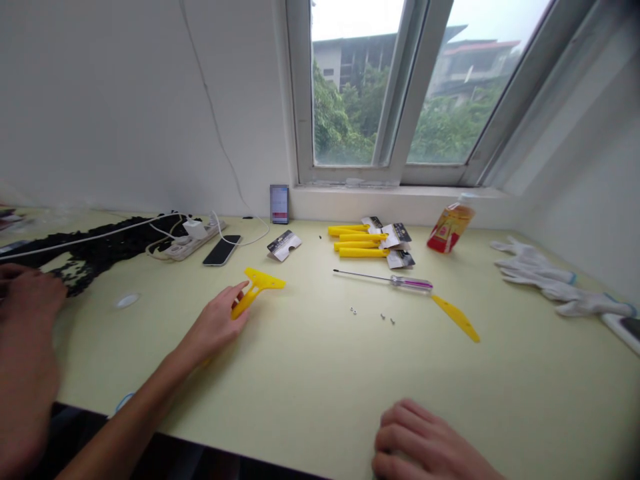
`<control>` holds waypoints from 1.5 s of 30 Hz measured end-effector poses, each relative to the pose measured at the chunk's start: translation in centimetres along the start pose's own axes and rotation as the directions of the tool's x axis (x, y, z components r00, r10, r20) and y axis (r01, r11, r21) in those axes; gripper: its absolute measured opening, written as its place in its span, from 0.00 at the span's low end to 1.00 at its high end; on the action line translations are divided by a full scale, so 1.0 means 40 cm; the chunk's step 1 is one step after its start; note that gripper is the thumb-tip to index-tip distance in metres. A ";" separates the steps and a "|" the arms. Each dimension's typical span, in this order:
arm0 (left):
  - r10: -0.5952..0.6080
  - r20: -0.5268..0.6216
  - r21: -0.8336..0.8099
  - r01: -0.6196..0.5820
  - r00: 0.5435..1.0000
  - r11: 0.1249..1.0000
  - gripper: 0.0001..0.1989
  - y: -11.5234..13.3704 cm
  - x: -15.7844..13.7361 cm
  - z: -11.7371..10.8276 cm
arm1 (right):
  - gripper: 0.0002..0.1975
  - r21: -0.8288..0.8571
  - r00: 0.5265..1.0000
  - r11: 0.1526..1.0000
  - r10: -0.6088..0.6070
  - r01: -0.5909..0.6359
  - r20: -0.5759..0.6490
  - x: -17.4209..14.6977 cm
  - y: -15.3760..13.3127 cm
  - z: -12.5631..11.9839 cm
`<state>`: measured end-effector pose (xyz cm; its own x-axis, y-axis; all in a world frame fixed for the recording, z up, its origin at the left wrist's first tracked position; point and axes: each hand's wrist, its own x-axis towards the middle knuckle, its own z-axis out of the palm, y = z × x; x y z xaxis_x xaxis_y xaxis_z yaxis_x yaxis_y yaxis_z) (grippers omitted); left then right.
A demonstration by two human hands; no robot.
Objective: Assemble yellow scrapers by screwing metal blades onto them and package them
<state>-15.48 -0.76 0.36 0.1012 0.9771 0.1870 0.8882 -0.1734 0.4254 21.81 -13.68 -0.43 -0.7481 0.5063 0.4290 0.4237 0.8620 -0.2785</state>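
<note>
My left hand (220,323) is wrapped round the handle of a yellow plastic T-shaped scraper (255,288), its wide head pointing away from me. On the table near the front edge, my right hand (425,443) rests with curled fingers; nothing shows in it, though its fingertips are hidden. Ahead of it lie small screws (383,317) and two tiny nuts (353,311). Beyond them is a screwdriver (413,284) with a clear and purple handle. A flat yellow blade-shaped piece (456,319) touches or nearly touches its handle end.
Several yellow handles (363,253) with card tags lie below the window. Nearby stand a drink bottle (450,225) and a propped phone (279,204); white gloves (550,277) lie right. Left are another phone (223,251), a power strip (195,241) and another person's hand (33,293).
</note>
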 end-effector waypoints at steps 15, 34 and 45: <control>0.366 0.014 -0.485 -0.313 0.931 0.816 0.17 0.285 0.133 0.097 | 0.15 0.285 0.871 0.872 0.457 -0.399 -0.179 0.329 0.364 -0.187; 0.379 0.401 -0.900 0.281 0.834 0.334 0.18 0.289 0.087 0.126 | 0.21 0.351 0.865 0.832 0.491 -0.430 -0.106 0.312 0.325 -0.161; 0.384 0.282 -0.950 0.198 0.879 0.244 0.16 0.319 0.037 0.162 | 0.20 0.419 0.856 0.784 0.517 -0.459 -0.030 0.323 0.301 -0.130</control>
<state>-1.10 -0.75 0.32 0.5563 0.8273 0.0784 -0.1891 0.0342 0.9814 19.91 3.36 6.25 -0.4055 0.8795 0.2492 0.4613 0.4322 -0.7749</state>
